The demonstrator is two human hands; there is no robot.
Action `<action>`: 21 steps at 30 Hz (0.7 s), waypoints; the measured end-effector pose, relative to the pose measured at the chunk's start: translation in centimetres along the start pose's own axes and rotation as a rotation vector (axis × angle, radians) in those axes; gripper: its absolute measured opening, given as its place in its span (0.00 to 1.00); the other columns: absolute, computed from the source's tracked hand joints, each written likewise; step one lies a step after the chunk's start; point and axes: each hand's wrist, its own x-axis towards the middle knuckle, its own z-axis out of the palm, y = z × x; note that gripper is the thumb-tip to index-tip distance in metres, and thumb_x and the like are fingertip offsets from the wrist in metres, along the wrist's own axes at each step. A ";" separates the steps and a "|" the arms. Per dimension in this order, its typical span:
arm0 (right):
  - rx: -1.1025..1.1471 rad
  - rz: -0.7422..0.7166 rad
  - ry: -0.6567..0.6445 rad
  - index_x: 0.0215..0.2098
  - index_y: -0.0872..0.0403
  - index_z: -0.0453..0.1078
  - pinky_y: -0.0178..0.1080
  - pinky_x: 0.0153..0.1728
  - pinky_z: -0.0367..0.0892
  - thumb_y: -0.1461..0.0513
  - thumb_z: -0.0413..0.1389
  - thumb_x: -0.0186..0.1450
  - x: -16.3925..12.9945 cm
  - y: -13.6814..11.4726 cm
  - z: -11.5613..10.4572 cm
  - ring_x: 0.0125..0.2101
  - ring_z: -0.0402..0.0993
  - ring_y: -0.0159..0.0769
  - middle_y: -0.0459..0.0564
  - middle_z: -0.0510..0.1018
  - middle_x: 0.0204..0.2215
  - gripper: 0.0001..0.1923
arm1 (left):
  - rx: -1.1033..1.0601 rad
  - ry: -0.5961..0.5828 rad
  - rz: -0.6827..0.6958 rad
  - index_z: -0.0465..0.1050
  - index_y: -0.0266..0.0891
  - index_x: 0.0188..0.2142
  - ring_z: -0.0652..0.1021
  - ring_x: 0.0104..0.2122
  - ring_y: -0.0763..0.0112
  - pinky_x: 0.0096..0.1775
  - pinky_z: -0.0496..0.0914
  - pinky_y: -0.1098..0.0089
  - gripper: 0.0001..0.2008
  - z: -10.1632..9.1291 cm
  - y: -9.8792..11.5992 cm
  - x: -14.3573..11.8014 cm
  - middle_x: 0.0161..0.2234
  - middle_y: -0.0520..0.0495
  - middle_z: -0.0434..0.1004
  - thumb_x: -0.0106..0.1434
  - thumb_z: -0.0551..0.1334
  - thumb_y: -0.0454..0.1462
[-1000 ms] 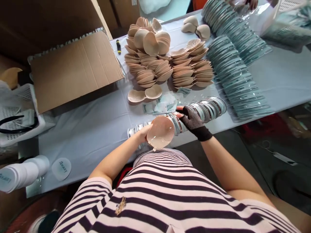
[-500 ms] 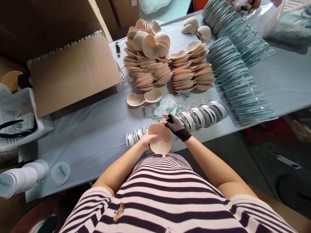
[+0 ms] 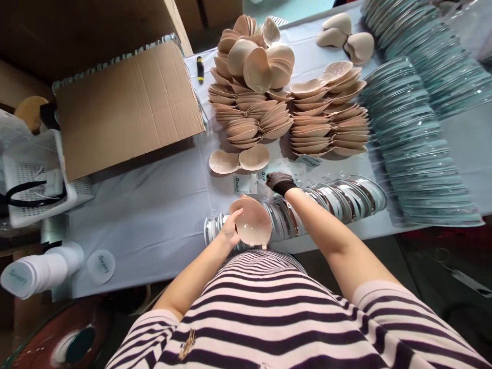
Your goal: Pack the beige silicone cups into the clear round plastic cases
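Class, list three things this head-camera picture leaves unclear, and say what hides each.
1. Right hand: whether it grips a label; glove and reach hide the fingers.
2. Row of clear cases: its middle, behind the right forearm and the beige cup in the left hand.
3. White roll: print too small.

On the table, the cardboard flap lies left of the cup stacks, lid rows to their right.

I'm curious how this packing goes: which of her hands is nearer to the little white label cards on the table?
Right. The gloved right hand reaches over the label cards; the left hand is back near the body, holding a beige cup.
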 end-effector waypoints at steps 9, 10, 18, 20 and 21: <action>0.891 -0.252 0.071 0.29 0.55 0.71 0.35 0.30 0.63 0.50 0.56 0.62 -13.1 0.7 -5.3 0.26 0.67 0.32 0.45 0.74 0.24 0.16 | -0.039 -0.190 0.117 0.75 0.38 0.50 0.77 0.53 0.52 0.58 0.68 0.53 0.26 2.3 0.7 1.8 0.46 0.39 0.82 0.60 0.66 0.52; 0.901 -0.276 0.039 0.28 0.55 0.71 0.35 0.29 0.63 0.50 0.56 0.61 -14.1 0.0 -4.8 0.26 0.66 0.32 0.44 0.73 0.23 0.16 | -0.022 -0.217 0.119 0.75 0.38 0.50 0.77 0.54 0.51 0.58 0.68 0.53 0.28 2.6 0.5 1.7 0.46 0.39 0.82 0.60 0.65 0.55; 0.438 -0.053 0.275 0.29 0.53 0.72 0.36 0.33 0.64 0.58 0.55 0.61 -16.2 -2.5 0.2 0.31 0.73 0.36 0.49 0.80 0.29 0.08 | 0.066 -0.287 0.169 0.72 0.38 0.56 0.76 0.56 0.51 0.55 0.72 0.55 0.42 2.9 -1.9 -1.9 0.53 0.37 0.79 0.59 0.54 0.67; 0.282 0.017 0.279 0.32 0.54 0.74 0.38 0.36 0.65 0.58 0.55 0.62 -17.0 -2.8 0.8 0.33 0.75 0.40 0.51 0.81 0.31 0.08 | 0.123 -0.283 0.188 0.71 0.38 0.57 0.77 0.55 0.52 0.55 0.72 0.55 0.36 2.7 -2.7 -2.4 0.53 0.38 0.79 0.61 0.60 0.61; 0.246 0.030 0.297 0.34 0.54 0.75 0.40 0.38 0.67 0.59 0.56 0.63 -17.5 -2.8 1.1 0.35 0.76 0.42 0.53 0.81 0.33 0.08 | 0.139 -0.263 0.217 0.71 0.39 0.57 0.77 0.55 0.53 0.55 0.72 0.56 0.31 2.7 -3.0 -2.6 0.53 0.39 0.79 0.61 0.64 0.55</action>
